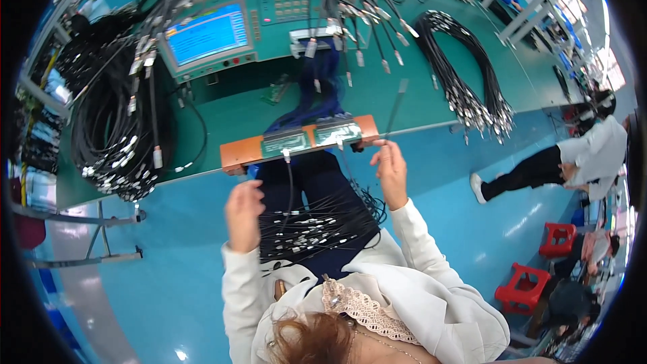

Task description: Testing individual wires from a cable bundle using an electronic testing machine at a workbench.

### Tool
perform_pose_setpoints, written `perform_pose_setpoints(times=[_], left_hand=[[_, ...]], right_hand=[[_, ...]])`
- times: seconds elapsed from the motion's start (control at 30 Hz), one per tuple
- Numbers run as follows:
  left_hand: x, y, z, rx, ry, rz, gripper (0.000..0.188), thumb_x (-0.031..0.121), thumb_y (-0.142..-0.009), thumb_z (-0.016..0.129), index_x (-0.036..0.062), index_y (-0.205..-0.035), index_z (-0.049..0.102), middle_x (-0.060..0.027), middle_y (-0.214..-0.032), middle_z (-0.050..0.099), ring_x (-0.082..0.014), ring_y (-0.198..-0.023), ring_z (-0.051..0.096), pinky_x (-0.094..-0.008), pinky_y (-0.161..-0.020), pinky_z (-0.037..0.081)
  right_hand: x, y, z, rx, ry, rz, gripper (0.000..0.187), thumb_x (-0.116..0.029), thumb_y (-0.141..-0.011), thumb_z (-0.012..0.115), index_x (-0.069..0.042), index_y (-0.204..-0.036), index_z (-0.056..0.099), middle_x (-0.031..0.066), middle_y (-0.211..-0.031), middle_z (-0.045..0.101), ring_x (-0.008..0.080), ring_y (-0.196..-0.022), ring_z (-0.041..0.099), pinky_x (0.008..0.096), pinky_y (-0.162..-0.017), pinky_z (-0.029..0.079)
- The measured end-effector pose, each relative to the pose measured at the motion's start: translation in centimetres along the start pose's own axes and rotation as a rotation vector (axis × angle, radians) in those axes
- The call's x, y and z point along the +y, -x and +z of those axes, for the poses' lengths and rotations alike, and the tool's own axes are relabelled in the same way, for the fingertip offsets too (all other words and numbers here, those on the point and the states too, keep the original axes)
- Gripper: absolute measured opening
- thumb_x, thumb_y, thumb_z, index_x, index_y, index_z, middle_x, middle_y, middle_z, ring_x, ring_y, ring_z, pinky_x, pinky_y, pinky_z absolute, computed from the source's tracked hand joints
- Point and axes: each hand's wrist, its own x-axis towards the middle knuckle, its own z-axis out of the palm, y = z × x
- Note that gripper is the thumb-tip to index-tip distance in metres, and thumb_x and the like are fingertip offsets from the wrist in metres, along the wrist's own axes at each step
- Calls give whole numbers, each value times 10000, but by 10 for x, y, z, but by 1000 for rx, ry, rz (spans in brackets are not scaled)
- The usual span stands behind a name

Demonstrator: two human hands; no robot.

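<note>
My left hand (244, 214) hangs just in front of the left end of an orange test fixture (241, 153), its fingers loosely bent and blurred; I cannot see anything in them. By the fixture's right end my right hand (391, 172) is closed, thumb and fingers pinching a thin dark cable (396, 109) that sticks up, blurred, over the table edge. Two green circuit boards (286, 143) sit on the fixture. A white plug (287, 155) meets the left board, its black cable running down to my lap; another cable meets the right board. A bundle of black cables (317, 232) lies across my lap.
A tester with a blue screen (207, 35) stands on the green table (377, 71). Coiled black cables (111, 125) hang at the left edge; another looped bundle (465, 47) lies right. More cables drape over the tester. Red stools (522, 288) and a walking person (590, 155) are at right.
</note>
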Motion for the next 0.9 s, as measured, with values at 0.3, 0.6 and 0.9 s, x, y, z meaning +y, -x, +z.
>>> perform_pose_setpoints(times=[0.3, 0.6, 0.9], left_hand=[[53, 68, -143, 403, 77, 156, 272, 265, -987, 432, 25, -1087, 511, 32, -620, 365, -30, -494, 251, -205, -433, 201], [49, 79, -171, 422, 305, 136, 236, 259, -979, 460, 35, -1037, 511, 36, -598, 362, -40, -479, 246, -213, -435, 200], [70, 62, -92, 235, 181, 48, 209, 248, -993, 420, 65, -1007, 520, 37, -602, 407, -34, -491, 268, -201, -454, 220]], right_hand=[[-44, -2, -104, 191, -399, 22, 326, -215, -993, 406, 11, -1227, 426, 87, -841, 606, 62, -563, 426, 226, -521, 375], [-53, -14, -101, 169, -339, -9, 363, -286, -1015, 336, -42, -1263, 442, -14, -584, 464, 35, -434, 227, 190, -391, 188], [-76, 1, -81, 106, -173, -105, 399, -308, -1015, 316, -6, -1188, 511, -15, -668, 448, 19, -521, 280, 174, -474, 239]])
